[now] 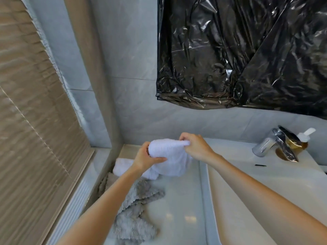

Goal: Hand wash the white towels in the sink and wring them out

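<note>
White towel (169, 156), one, held above the counter left of the sink (247, 183): our left hand (147, 157) grips its rolled end, fingers curled round it, while our right hand (194, 147) pinches the upper edge. We judge it best carried rightward over the basin rim with the hanging folds gathered. Below our fingers lies a grey towel (134, 218); the faucet (281, 145) stands well beyond our right fingers, open basin between.

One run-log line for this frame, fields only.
left hand: grips white terry towel | right hand: pinches its top edge | position: above countertop, left of sink basin | grey fluffy cloth: lying below
</note>
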Demonstrator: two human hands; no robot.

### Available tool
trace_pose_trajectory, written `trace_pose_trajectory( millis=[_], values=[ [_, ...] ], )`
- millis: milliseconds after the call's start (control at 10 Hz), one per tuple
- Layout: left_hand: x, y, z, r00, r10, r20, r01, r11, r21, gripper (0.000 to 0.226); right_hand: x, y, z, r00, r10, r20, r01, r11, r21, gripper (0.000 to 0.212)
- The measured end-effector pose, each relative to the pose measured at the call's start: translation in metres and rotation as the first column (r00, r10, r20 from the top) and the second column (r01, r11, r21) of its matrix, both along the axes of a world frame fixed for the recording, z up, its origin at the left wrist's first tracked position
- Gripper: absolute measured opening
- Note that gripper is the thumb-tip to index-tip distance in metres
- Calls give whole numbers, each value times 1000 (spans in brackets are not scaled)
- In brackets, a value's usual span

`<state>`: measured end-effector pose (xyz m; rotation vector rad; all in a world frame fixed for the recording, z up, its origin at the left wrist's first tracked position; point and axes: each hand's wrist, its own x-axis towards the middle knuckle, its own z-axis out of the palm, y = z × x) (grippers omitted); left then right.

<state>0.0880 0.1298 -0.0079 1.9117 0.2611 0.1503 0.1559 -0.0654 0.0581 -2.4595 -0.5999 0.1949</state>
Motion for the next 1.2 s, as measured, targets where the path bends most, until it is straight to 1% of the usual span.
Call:
trace_pose_trajectory(
  millis=[100,200,300,400,500,600,700,800,900,1000,1100,1200],
  values=[
    [21,-1,-30,997,-56,-48,56,998,2,65,14,-5,-40,996,59,-68,-62,997,-48,23],
    [27,9,-71,933,-298,-199,321,943,93,74,19,-9,-84,950,169,-263,-218,961,-171,23],
    [28,13,-95,821,-384,-422,497,845,199,58,26,-7,-105,879,132,-459,-304,895,-325,20],
    [39,3,-107,827,-265,-496,394,902,176,54,39,-3,-114,834,-30,-551,-203,912,-357,15],
    [54,-13,-117,857,-67,-511,293,879,376,56,42,3,-123,894,-82,-440,-137,886,-443,50],
    [55,-30,-118,943,82,-321,179,689,702,50,30,12,-140,983,157,93,-85,844,-529,63],
    [55,-33,-132,992,-22,-127,109,668,736,16,23,12,-155,972,203,121,-107,834,-542,39],
    [56,-29,-145,984,-39,-173,154,667,729,1,23,6,-173,984,129,-123,-178,760,-625,49],
    [68,-27,-149,977,-67,-205,198,655,729,6,31,7,-182,978,138,-159,-209,719,-663,53],
    [75,-21,-142,957,-30,-287,232,672,704,29,41,5,-179,955,91,-282,-247,772,-586,51],
    [74,-16,-131,936,-68,-346,277,748,602,32,46,-1,-169,936,19,-352,-187,873,-450,47],
    [73,-14,-107,937,-91,-337,277,781,560,39,49,-5,-148,964,-45,-262,-35,956,-292,46]
  ],
)
